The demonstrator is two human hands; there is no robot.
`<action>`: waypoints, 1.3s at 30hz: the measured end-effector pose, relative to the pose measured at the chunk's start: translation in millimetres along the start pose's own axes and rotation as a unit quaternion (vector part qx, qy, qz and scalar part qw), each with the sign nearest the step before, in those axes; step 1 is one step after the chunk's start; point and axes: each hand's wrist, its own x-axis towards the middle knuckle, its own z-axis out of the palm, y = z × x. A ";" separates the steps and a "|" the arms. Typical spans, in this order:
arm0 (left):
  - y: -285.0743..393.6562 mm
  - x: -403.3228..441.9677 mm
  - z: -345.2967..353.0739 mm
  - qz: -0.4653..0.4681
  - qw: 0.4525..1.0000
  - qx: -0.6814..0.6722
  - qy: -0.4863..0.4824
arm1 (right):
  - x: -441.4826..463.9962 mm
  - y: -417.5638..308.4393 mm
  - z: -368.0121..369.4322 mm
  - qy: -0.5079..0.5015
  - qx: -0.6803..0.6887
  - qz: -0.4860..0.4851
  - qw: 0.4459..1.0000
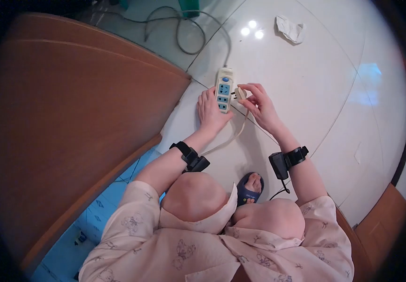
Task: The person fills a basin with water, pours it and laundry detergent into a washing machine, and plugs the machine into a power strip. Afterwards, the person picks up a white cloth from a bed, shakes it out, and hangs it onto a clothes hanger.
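Observation:
A white power strip (225, 88) with blue socket faces and a blue switch lies on the tiled floor. My left hand (211, 113) grips its lower left side, thumb across the near end. Just right of the strip, my right hand (260, 107) pinches a pale plug (241, 94) between thumb and fingers. The plug's metal prongs point left at the sockets, and they look apart from them. From the plug a pale cord (240, 131) runs down toward my left forearm. A grey cable (230, 42) leaves the far end of the strip.
A brown wooden door or panel (94, 94) stands at the left. Coils of the grey cable lie at the back near a green object (189, 7). A crumpled white tissue (290, 31) lies on the floor at upper right. A dark slipper (250, 189) is on my foot.

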 end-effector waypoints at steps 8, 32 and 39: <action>-15.5 3.1 -6.9 0.065 0.997 -0.018 -0.026 | 15.2 4.8 9.2 -0.024 -0.048 -0.037 0.998; -14.4 4.2 -10.3 0.084 0.996 -0.023 -0.035 | 26.1 -11.0 21.1 -0.022 -0.320 -0.164 0.933; -13.9 -1.4 -11.1 0.095 0.995 -0.029 -0.023 | 28.2 -17.5 28.0 -0.060 -0.390 -0.196 0.898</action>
